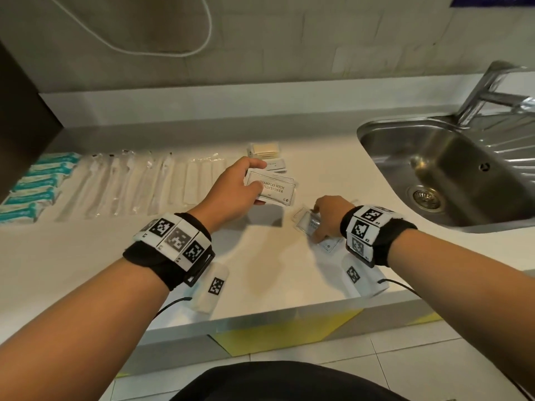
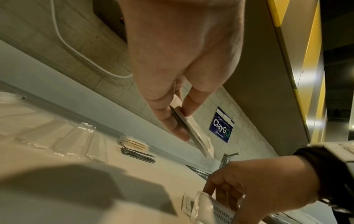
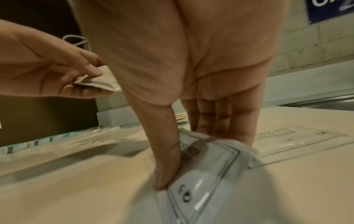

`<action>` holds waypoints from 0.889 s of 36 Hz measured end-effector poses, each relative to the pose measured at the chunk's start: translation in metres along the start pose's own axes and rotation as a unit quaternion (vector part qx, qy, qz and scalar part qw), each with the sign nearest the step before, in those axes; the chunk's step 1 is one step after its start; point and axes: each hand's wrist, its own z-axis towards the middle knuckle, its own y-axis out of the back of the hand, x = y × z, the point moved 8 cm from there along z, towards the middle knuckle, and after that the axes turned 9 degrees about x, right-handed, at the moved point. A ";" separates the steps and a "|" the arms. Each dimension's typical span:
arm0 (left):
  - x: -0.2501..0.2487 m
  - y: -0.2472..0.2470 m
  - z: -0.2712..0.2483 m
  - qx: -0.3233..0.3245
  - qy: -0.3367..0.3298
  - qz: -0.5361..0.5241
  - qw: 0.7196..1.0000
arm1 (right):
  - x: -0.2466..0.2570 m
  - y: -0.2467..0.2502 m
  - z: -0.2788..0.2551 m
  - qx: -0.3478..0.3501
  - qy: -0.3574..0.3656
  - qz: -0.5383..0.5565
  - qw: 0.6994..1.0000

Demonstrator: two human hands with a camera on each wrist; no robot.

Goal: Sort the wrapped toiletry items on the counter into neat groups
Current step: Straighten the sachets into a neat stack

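Observation:
My left hand holds a small stack of white shampoo sachets above the counter, thumb on top and fingers beneath; the left wrist view shows the stack edge-on. My right hand pinches another clear-edged sachet lying on the counter, thumb and fingers gripping its sides. One more sachet lies flat just beside it. Wrapped soap bars and a small white packet sit behind the left hand.
Teal-and-white packets and several clear-wrapped long items lie in rows along the counter's left. A steel sink with a tap is at the right. A dark cabinet stands far left.

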 end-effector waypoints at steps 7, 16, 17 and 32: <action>-0.011 -0.003 0.007 -0.007 -0.007 0.009 1.000 | 0.008 0.002 -0.001 -0.022 0.033 -0.057 0.998; -0.023 -0.015 0.025 -0.011 -0.017 0.009 1.000 | -0.023 0.024 -0.005 0.022 0.069 -0.005 0.997; -0.024 -0.019 0.027 -0.009 -0.017 0.008 1.000 | -0.031 0.027 -0.006 0.028 0.060 -0.011 0.998; -0.040 -0.062 0.053 0.004 -0.025 -0.002 1.000 | -0.076 0.021 0.003 0.066 0.024 -0.071 0.995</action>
